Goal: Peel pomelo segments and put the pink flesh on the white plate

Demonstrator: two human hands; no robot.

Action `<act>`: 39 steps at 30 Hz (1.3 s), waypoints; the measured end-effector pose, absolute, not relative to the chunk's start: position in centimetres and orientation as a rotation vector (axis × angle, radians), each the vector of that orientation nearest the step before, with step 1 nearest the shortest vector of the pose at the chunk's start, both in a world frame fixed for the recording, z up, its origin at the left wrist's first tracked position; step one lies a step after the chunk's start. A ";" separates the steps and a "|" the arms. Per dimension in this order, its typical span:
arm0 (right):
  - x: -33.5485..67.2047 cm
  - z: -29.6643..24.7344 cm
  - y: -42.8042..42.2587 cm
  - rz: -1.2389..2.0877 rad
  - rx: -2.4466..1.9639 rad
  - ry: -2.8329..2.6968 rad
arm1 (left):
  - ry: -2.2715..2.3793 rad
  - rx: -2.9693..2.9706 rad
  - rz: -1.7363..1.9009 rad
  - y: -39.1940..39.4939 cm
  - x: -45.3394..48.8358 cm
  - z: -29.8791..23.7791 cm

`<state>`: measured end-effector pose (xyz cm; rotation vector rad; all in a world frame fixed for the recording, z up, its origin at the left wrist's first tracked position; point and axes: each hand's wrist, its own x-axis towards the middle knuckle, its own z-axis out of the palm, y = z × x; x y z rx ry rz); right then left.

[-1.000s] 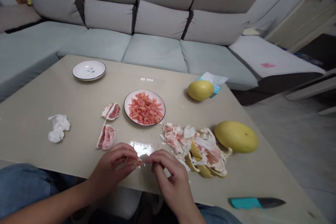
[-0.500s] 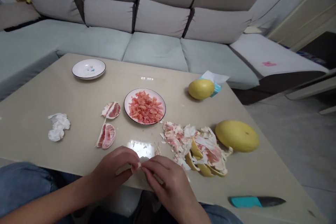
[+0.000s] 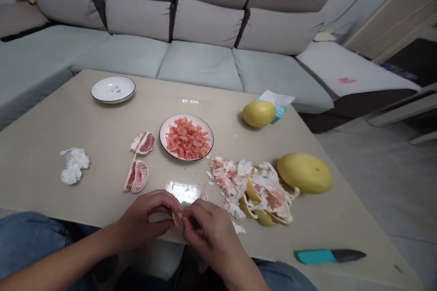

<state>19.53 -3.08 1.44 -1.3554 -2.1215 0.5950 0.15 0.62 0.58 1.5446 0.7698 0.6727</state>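
Over the near edge of the table, my left hand (image 3: pixel 150 216) pinches a small pale pink piece of pomelo flesh (image 3: pixel 176 218) between thumb and fingers. My right hand (image 3: pixel 211 234) meets it there, thumb and forefinger closed on the piece's edge; the fingers cover most of it. Beyond the hands is a dark-rimmed plate (image 3: pixel 164 148) heaped with peeled red pomelo flesh (image 3: pixel 187 138). Two unpeeled pomelo segments, one farther (image 3: pixel 146 142) and one nearer (image 3: pixel 139 176), lie left of the plate. A pile of membrane and yellow peel (image 3: pixel 252 188) spreads to the right.
Two whole yellow pomelos, one farther (image 3: pixel 258 114) and one nearer (image 3: pixel 304 173), sit on the right, the farther by a tissue pack (image 3: pixel 278 113). A teal-handled knife (image 3: pixel 316 256) lies near the front edge. Crumpled tissue (image 3: pixel 74 166) and a white plate (image 3: pixel 113 90) are left. A sofa stands behind.
The fingers have shifted slightly around the pomelo piece, with my right hand bending a little closer in. The whole view has moved slightly; the things on the table stay in place.
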 end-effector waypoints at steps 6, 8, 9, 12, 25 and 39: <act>19.0 0.8 -2.9 0.724 -1.399 -1.937 | 0.726 1.108 0.681 0.4 0.3 0.2; 18.7 0.5 -3.0 0.667 -1.424 -1.912 | 0.750 1.002 0.625 0.3 0.3 0.3; 18.5 0.4 -3.1 0.634 -1.434 -1.910 | 0.757 0.948 0.597 0.3 0.3 0.3; 18.1 -0.3 -3.4 0.513 -1.434 -1.967 | 0.766 0.811 0.591 0.0 0.6 0.0; 18.0 -0.5 -3.0 0.616 -1.441 -1.820 | 0.985 0.884 0.651 0.0 1.1 1.0; 18.3 0.4 -3.5 0.706 -1.302 -1.869 | 1.049 0.781 0.707 0.3 0.7 0.7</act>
